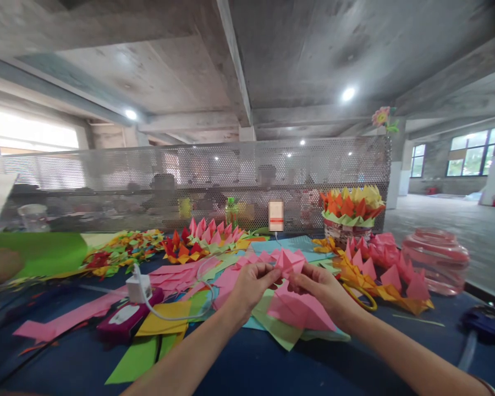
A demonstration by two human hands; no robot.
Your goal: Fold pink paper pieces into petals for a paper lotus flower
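Both my hands meet over the middle of the table. My left hand (249, 286) and my right hand (319, 286) pinch a small folded pink paper piece (289, 260) between their fingertips, held above a pile of pink and green paper sheets (297, 313). The fingers of both hands are closed on the paper. A ring of pink and orange folded points (208, 237) lies behind my hands.
The dark blue table (247, 368) is strewn with coloured paper. A white charger with cable (138, 287) and a magenta box (124, 322) sit at left, yellow scissors (361, 294) and folded pink pieces (390, 269) at right. A perforated metal screen (190, 181) stands behind, with people beyond it.
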